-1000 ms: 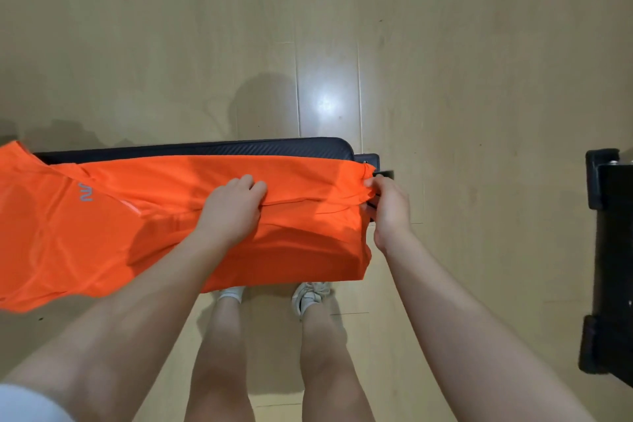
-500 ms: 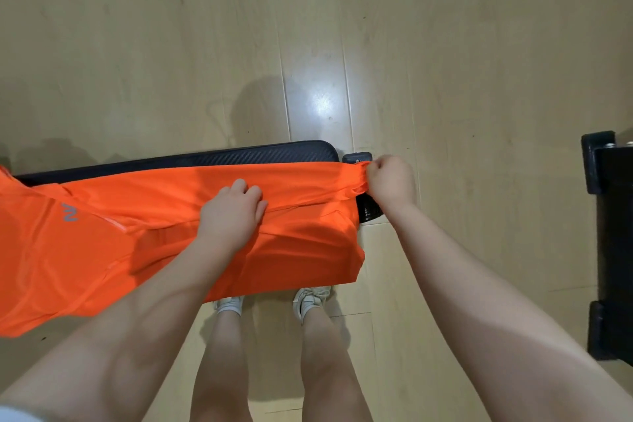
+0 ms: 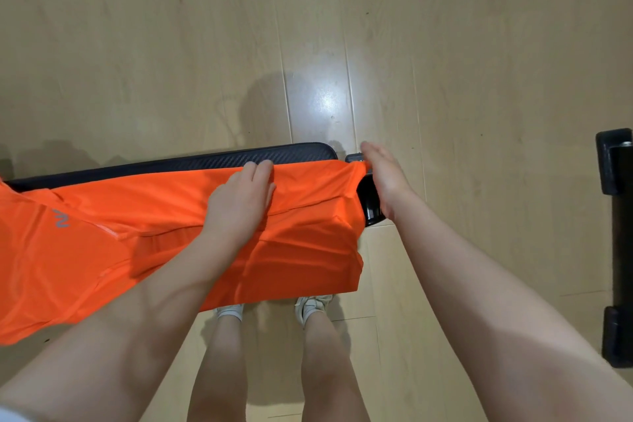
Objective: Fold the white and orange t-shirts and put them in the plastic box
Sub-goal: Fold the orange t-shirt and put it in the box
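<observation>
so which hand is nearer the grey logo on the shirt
Left. The left hand rests flat on the orange shirt mid-bench, right of the logo. The right hand is farther, at the shirt's right end by the bench tip.

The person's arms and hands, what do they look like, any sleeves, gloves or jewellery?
Both forearms are bare up to the frame edges. The left hand and right hand carry no gloves, and no rings, watch or bracelets show. A sliver of white fabric at the bottom left corner, by the left upper arm, may be a short sleeve; too little shows to be sure.
</observation>
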Motion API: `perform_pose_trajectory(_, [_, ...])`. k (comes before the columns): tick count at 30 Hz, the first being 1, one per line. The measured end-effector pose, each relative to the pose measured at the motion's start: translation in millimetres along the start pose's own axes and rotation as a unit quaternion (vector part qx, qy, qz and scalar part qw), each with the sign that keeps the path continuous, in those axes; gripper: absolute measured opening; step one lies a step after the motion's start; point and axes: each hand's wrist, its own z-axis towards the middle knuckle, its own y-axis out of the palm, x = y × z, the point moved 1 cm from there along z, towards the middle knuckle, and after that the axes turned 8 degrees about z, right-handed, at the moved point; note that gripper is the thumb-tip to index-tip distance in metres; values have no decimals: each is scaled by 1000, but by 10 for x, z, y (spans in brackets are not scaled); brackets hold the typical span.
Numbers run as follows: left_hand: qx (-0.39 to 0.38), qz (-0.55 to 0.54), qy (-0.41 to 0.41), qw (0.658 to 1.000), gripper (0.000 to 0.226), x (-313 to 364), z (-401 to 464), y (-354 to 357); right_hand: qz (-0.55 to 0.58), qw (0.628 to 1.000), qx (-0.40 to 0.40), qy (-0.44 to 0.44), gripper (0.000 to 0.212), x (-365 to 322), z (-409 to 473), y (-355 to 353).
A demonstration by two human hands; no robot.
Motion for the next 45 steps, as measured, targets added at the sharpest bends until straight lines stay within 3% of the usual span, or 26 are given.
perform_pose_trajectory(2, [-11, -10, -8, 1000, 39, 55, 115, -32, -41, 998, -40, -2, 17, 28, 70, -16])
perform_pose_trajectory(4, [-27, -11, -14, 999, 35, 94, 211, -53, -77, 996, -30, -41, 18, 53, 111, -16])
perform_pose_trajectory(7, [-46, 19, -7, 999, 28, 111, 292, -79, -275, 949, 105, -111, 38, 70, 41, -64])
perform_pose_trajectory(8, [-51, 20, -5, 998, 28, 113, 303, -88, -288, 944, 120, -108, 44, 83, -5, -54])
perform_pose_trajectory(9, [-53, 19, -3, 998, 27, 114, 307, -100, -245, 960, 101, -86, 47, 109, -35, -49])
perform_pose_trajectory(11, [-49, 10, -11, 999, 27, 115, 296, -128, -49, 998, 35, -35, 39, 127, -85, -7])
perform_pose_trajectory(13, [-28, -22, -42, 998, 28, 105, 279, -143, 73, 997, 6, -33, 29, 108, -107, 2])
perform_pose_trajectory(17, [-6, -83, -89, 993, 28, 104, 257, -110, 52, 994, 42, -89, 23, 240, -160, -69])
perform_pose_trajectory(22, [8, -148, -57, 987, 37, 103, 12, 19, 41, 997, 61, -18, 34, 437, -294, -33])
perform_pose_trajectory(26, [22, 2, 70, 997, 34, -101, -215, 220, 94, 994, 46, -9, 24, 458, -393, 23])
perform_pose_trajectory(30, [69, 100, 69, 990, 13, -313, -303, 283, 145, 989, 33, 11, 18, 417, -484, 30])
perform_pose_trajectory(36, [123, 112, 132, 977, 12, -399, -528, 114, 210, 977, 23, -7, 18, 392, -679, -41])
perform_pose_trajectory(39, [48, 65, 159, 984, 21, -406, -724, 130, 46, 994, 102, -10, 4, 475, -733, -65])
perform_pose_trajectory(40, [23, 35, 155, 987, 27, -418, -763, 149, -61, 987, 148, -26, 19, 518, -753, -49])
perform_pose_trajectory(42, [16, -26, 100, 994, 38, -498, -774, 157, -266, 935, 206, -111, 45, 549, -780, 76])
perform_pose_trajectory(43, [25, -57, 57, 996, 41, -539, -738, 149, -343, 901, 195, -182, 47, 527, -810, 165])
perform_pose_trajectory(45, [41, -67, -26, 997, 38, -712, -635, 113, -457, 828, 94, -310, 41, 497, -838, 475])
